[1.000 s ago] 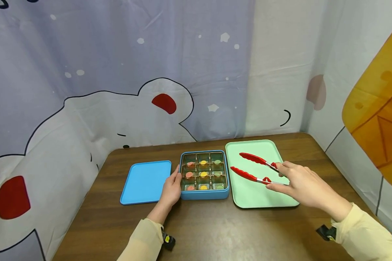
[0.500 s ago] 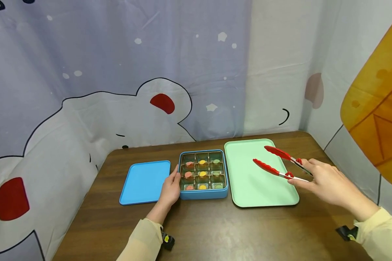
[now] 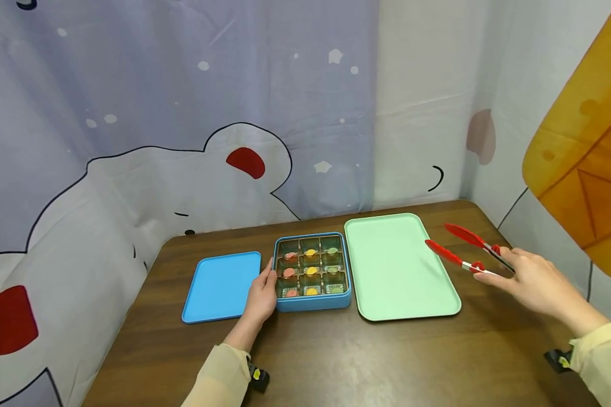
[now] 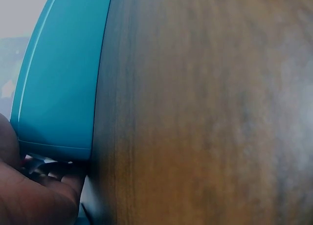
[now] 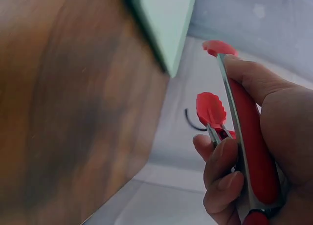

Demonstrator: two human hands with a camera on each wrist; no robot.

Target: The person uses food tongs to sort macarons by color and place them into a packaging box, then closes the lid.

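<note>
My right hand (image 3: pixel 539 285) grips a pair of red-tipped tongs (image 5: pixel 254 146) in the air, right of the green tray. The tongs' two heads stand apart with nothing between them. My left hand (image 3: pixel 259 297) rests against the left side of a blue box (image 3: pixel 313 303), its fingers along the wall and the thumb near the rim. In the box sits a clear divided insert (image 3: pixel 310 263) with several compartments. Small round pieces lie in them: pink (image 3: pixel 288 272) on the left, yellow (image 3: pixel 312 271) in the middle, pale green (image 3: pixel 333 270) on the right.
A light green tray (image 3: pixel 402 271) with a raised rim lies right of the box. The flat blue lid (image 3: pixel 221 287) lies to its left. All stand on a brown wooden table (image 3: pixel 331 356), with a printed curtain (image 3: pixel 305 113) behind it and along the sides.
My right hand has moved right with the tongs, from above the green tray to beyond its right edge. My left hand stays at the box. The head view has shifted slightly.
</note>
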